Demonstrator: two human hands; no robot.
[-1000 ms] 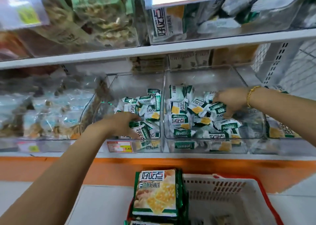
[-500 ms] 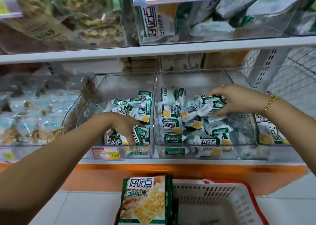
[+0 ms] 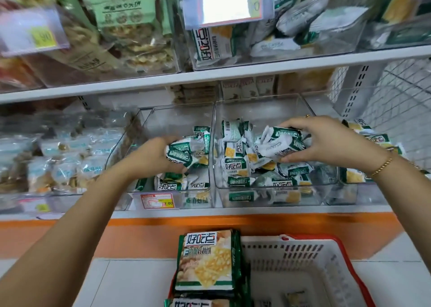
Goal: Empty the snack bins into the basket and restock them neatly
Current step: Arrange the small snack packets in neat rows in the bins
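Note:
Two clear plastic bins sit side by side on the lower shelf, the left bin (image 3: pixel 177 117) and the right bin (image 3: pixel 261 106), both holding green-and-white snack packets. My left hand (image 3: pixel 151 157) grips a bunch of snack packets (image 3: pixel 184 152) lifted above the left bin's pile. My right hand (image 3: pixel 326 141) holds a second bunch of packets (image 3: pixel 277 143) over the right bin. Below, on the floor, stands a white basket (image 3: pixel 303 260) with a red rim, with large green cracker packs (image 3: pixel 207 262) upright at its left side.
More clear bins with bagged snacks fill the shelf to the left (image 3: pixel 58 157) and the upper shelf (image 3: pixel 233 73). A price tag (image 3: pixel 157 200) hangs on the left bin's front. A wire mesh panel (image 3: pixel 401 96) closes the right end. An orange base strip runs beneath the shelf.
Both hands have closed on bunches of packets and lifted them up from the piles. The view has tilted slightly, showing more of the basket.

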